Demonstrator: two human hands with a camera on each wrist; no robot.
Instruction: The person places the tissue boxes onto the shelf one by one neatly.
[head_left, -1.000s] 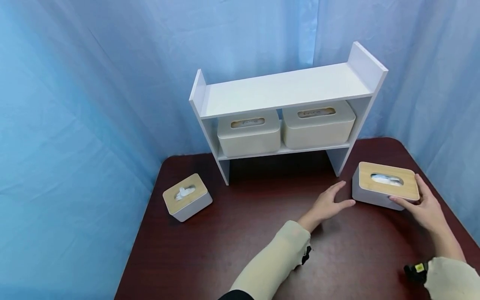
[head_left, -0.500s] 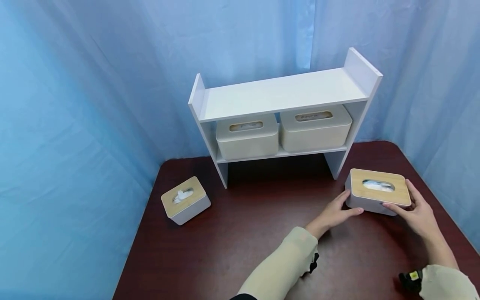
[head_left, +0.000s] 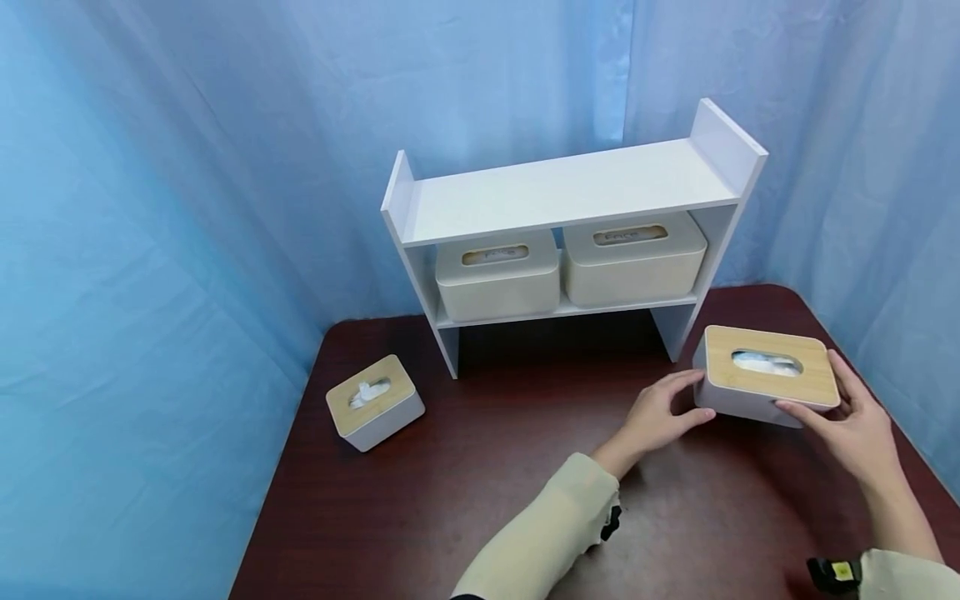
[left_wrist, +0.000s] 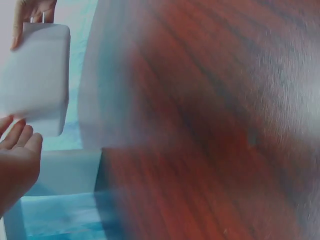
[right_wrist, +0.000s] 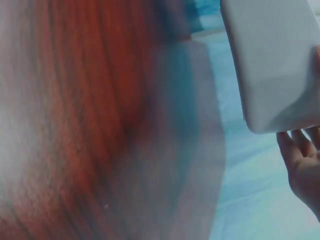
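Observation:
A white tissue box (head_left: 772, 360) with a light wooden lid is held up off the table at the right, between my two hands. My left hand (head_left: 651, 421) grips its left end, fingertips on the end wall and thumb by the front corner. On the opposite end, my right hand (head_left: 862, 429) has its thumb along the front and its fingers behind the corner. White tissue shows in the lid's oval slot. The left wrist view has the box's pale side (left_wrist: 37, 75) with a hand at either end. In the right wrist view, right-hand fingers (right_wrist: 287, 150) touch its lower end.
A white two-tier shelf (head_left: 555, 193) stands at the back of the dark red table (head_left: 480, 500). On its lower tier sit two cream tissue boxes, a left one (head_left: 498, 292) and a right one (head_left: 637, 275). Another wooden-lidded tissue box (head_left: 382, 425) rests at the left. Blue curtains surround the table.
My left hand has come to the box's left end, where earlier there was a gap. Both hands have since raised the box off the table.

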